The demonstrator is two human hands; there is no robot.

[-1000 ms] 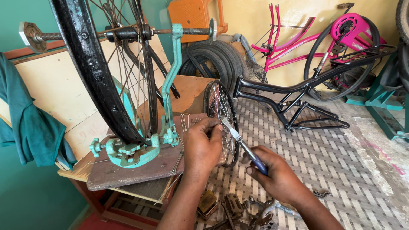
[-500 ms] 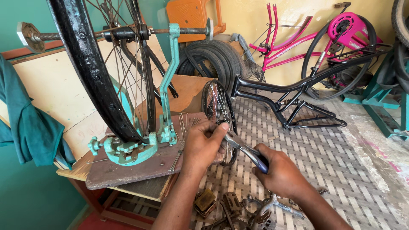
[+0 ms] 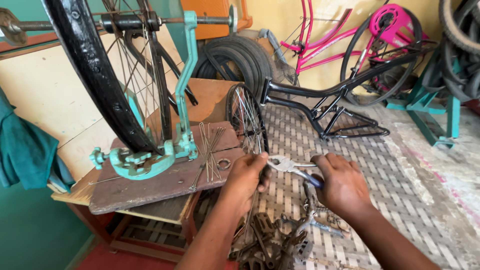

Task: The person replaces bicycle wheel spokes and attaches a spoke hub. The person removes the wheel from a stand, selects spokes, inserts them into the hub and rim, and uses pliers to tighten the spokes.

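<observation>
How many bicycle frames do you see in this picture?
2: a black frame lying on the woven mat, and a pink frame leaning against the yellow wall behind it. Others may be hidden.

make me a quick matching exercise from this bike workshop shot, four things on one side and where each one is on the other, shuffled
Things:
1. pliers
2. loose spokes
3. pink bicycle
4. large black wheel

Places:
A. lying on the brown board of the workbench
B. leaning against the yellow wall at the back
C. mounted in the green truing stand
D. held in the right hand, jaws toward the left hand

Pairs: 1-D, 2-A, 3-B, 4-C
</observation>
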